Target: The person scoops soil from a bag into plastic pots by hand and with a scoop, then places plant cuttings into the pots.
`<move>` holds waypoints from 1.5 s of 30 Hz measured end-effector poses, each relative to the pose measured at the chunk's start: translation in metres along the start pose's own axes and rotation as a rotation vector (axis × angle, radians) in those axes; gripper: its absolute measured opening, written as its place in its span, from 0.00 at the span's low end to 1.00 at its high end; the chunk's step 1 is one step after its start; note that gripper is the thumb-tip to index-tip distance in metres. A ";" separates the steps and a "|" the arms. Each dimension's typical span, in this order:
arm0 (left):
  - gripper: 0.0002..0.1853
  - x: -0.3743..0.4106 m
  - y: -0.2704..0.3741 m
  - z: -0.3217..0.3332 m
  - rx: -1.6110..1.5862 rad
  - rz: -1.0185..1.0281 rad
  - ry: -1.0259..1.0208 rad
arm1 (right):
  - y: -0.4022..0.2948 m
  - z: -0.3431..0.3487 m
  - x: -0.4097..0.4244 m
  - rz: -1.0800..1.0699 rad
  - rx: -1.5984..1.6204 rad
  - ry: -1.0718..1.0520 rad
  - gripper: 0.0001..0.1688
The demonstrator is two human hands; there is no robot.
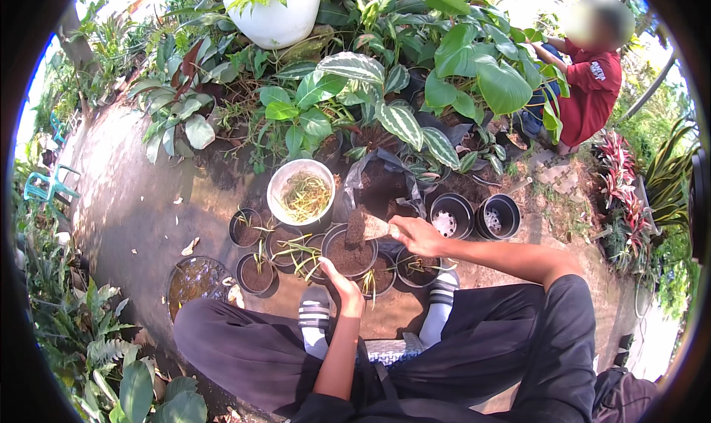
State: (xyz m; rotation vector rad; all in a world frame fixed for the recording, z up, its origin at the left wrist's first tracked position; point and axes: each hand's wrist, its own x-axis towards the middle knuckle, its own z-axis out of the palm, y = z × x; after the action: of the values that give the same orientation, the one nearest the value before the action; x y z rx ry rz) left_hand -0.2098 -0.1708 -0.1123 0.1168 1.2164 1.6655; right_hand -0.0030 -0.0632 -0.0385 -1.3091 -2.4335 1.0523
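Note:
My right hand [419,236] is closed on the handle of a trowel [376,228], whose blade carries dark soil. The blade is tilted over a black plant pot [350,267] that holds soil. Beside that pot's lower left rim is my left hand [340,283], its fingers extended; whether it touches the rim or a leaf I cannot tell. Several small black pots with soil and thin seedlings stand around, one of them a potted seedling [257,274] on the left. Behind the trowel, an open black plastic bag [382,181] contains soil. A white bucket [276,189] holds cut green and yellowish plant pieces.
Two black pots [498,217] with perforated bottoms stand at the right. A round basin of brown water [197,281] sits at the left. Dense foliage and a white planter [275,17] line the back. A person in a red shirt [591,92] crouches at the upper right, reaching into leaves.

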 end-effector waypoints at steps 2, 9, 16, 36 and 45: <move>0.50 0.001 -0.003 -0.003 0.020 0.005 -0.027 | 0.002 0.002 -0.007 -0.040 -0.061 0.031 0.19; 0.51 0.021 -0.024 -0.021 0.030 -0.020 -0.073 | 0.011 -0.011 -0.011 -0.274 -0.238 0.012 0.16; 0.44 0.041 -0.049 -0.041 -0.051 -0.035 -0.125 | 0.007 -0.009 -0.013 -0.362 -0.312 -0.130 0.26; 0.41 0.003 0.037 0.008 -0.250 0.111 0.040 | 0.072 -0.048 0.010 0.078 -0.316 -0.193 0.20; 0.45 -0.001 0.032 0.002 -0.193 0.024 0.063 | 0.091 -0.017 0.027 0.511 0.059 -0.347 0.23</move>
State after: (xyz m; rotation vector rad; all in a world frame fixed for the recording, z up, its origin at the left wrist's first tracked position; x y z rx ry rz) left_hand -0.2291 -0.1693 -0.0864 -0.0408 1.0968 1.8098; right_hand 0.0487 -0.0011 -0.0902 -1.9285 -2.3140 1.5759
